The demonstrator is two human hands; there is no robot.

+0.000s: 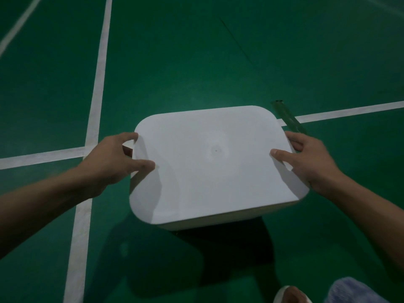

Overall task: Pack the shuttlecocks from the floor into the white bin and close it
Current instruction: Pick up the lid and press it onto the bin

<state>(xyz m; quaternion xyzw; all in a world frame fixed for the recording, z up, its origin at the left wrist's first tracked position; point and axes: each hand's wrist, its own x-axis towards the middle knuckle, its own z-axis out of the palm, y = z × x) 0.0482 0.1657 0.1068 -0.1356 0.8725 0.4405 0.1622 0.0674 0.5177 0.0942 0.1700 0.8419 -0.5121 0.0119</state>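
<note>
The white bin (pixel 209 224) stands on the green court floor, covered by its flat white lid (pixel 214 162). My left hand (pixel 113 162) grips the lid's left edge, thumb on top and fingers curled round the rim. My right hand (pixel 306 158) holds the right edge the same way, thumb lying on the lid's top. No shuttlecocks are visible; the inside of the bin is hidden by the lid.
White court lines (pixel 96 106) cross under and beside the bin. A strip of clear tape (pixel 288 117) lies on the floor behind the bin's right corner. A shoe (pixel 288 295) and a trouser leg (pixel 354 291) show at the bottom right.
</note>
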